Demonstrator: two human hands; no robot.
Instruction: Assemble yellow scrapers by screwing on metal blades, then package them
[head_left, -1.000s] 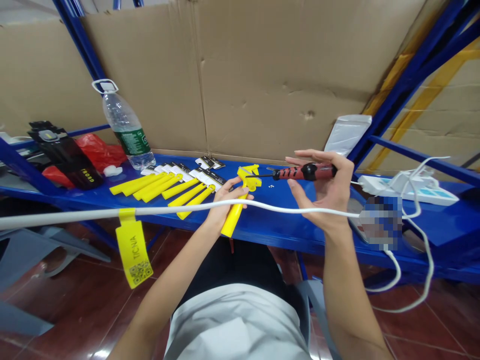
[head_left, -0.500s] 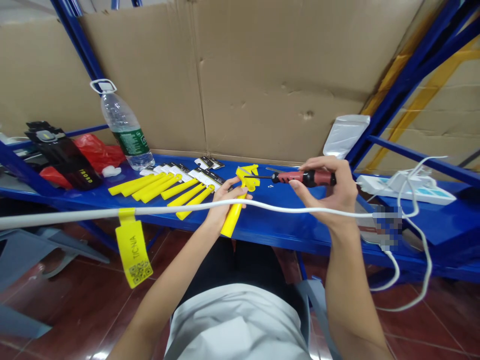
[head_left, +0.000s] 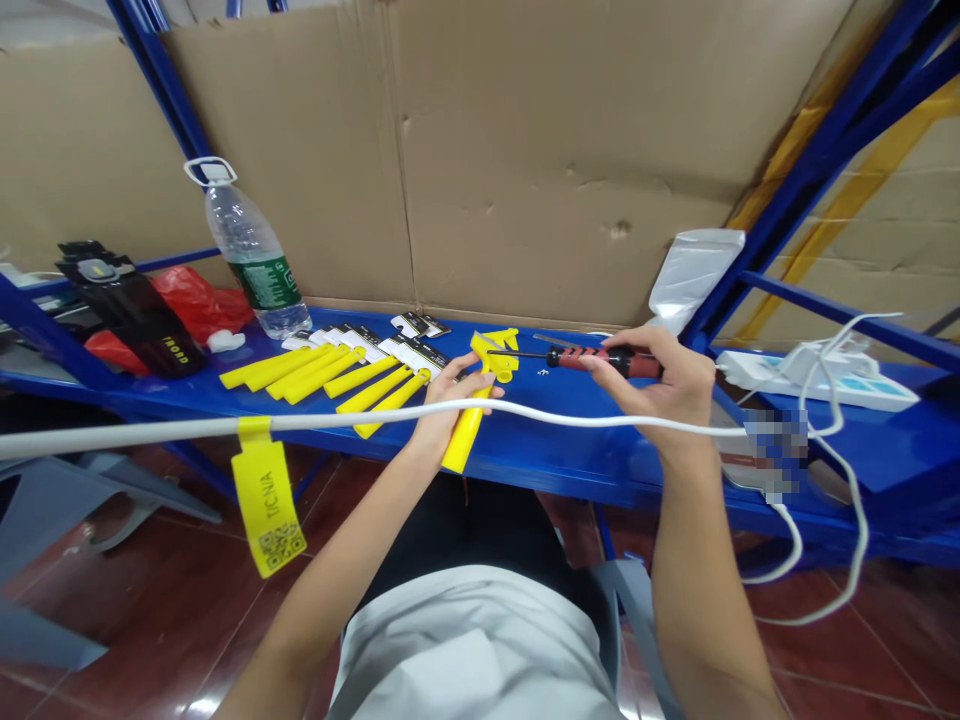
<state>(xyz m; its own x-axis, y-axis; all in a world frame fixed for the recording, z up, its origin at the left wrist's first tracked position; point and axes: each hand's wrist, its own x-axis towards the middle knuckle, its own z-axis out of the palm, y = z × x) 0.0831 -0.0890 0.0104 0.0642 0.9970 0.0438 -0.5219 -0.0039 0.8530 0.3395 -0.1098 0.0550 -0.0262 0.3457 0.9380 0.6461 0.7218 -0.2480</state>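
Note:
My left hand [head_left: 454, 390] is closed around a yellow plastic tool with a long handle [head_left: 466, 432], whose wider head points away from me. Gripped in my right hand [head_left: 664, 380] is a red and black screwdriver [head_left: 607, 360]. Its thin shaft runs left, and the tip meets the head of the yellow tool. Tiny pale pieces, perhaps screws [head_left: 542, 372], lie on the blue shelf just below the shaft. Left of my left hand, several more yellow-handled tools [head_left: 315, 372] rest in a row, with black and white cards at their far ends.
A white cable [head_left: 570, 418] crosses in front of both forearms, with a yellow tag [head_left: 266, 505] hanging from it. On the blue shelf [head_left: 555, 465] stand a water bottle [head_left: 262, 270] and a black flask [head_left: 142, 320] at left. A power strip [head_left: 825, 380] lies at right.
The fingers of my right hand have shifted around the screwdriver handle, and the handle appears turned. My left hand keeps the yellow tool in nearly the same place.

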